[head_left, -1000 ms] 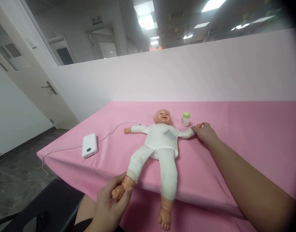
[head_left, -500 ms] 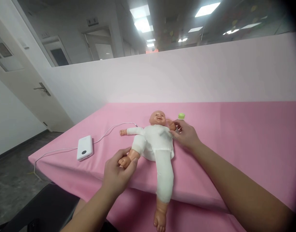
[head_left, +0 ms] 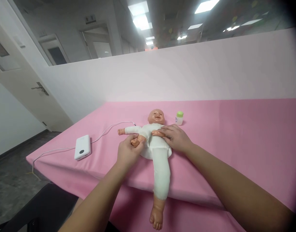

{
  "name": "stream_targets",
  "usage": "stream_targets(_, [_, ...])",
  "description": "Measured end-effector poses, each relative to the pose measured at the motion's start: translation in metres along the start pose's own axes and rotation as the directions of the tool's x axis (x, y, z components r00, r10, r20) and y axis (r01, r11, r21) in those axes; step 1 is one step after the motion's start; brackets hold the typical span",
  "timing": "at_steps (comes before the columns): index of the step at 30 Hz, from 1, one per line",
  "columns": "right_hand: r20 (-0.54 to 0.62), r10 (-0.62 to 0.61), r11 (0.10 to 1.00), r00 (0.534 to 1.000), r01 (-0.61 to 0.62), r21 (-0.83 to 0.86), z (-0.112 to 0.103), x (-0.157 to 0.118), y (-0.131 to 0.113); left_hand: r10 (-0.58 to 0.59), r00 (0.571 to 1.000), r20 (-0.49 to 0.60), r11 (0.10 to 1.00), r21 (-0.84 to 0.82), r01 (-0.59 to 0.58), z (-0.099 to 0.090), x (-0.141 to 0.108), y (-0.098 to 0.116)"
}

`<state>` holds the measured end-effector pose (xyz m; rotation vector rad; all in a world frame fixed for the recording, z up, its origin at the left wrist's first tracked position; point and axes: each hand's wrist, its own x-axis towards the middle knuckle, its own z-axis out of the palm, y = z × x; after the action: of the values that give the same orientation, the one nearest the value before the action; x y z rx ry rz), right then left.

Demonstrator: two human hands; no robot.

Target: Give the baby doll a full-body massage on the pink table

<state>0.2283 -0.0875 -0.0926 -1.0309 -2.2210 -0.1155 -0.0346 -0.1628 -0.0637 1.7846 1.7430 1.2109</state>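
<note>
Pink cloth (head_left: pixel 235 138) bears the doll (head_left: pixel 160 154), lying face up. The left hand (head_left: pixel 129 149) clasps its raised foot (head_left: pixel 135 142), the right hand (head_left: pixel 178 137) its folded arm (head_left: pixel 158 133); the step seems limb-bending, next calling for gentle, even pressure.

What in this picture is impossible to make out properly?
All in the head view:
- Part of the doll's bent arm: behind the right hand.
- Part of its raised foot: covered by the left hand.
- The writing on the jar: too small to read.
- The far red patch: too small and blurred.
- The rest of the black seat: cut off by the bottom edge.
</note>
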Motion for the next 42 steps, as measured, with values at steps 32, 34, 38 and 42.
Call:
stream_targets(32, [-0.132, 0.376, 0.920, 0.917, -0.353, 0.169, -0.012, -0.001, 0.012, 0.178, 0.979, -0.103, 0.983, 0.053, -0.174, -0.040, -0.071, -0.023])
stream_targets(34, [-0.062, 0.224, 0.970, 0.973, -0.217, 0.106, -0.008, 0.001, 0.000, 0.139, 0.986, -0.093, 0.990, 0.025, -0.137, -0.031, -0.058, -0.013])
stream_targets(38, [0.001, 0.058, 0.997, 0.998, -0.058, 0.058, -0.002, 0.003, -0.007, 0.074, 0.996, -0.052, 0.997, 0.023, -0.073, -0.012, -0.032, -0.004])
stream_targets(42, [0.021, 0.040, 0.998, 0.999, -0.041, 0.057, -0.001, 0.003, -0.004, -0.015, 0.999, 0.029, 0.999, -0.030, 0.016, 0.001, -0.012, -0.001])
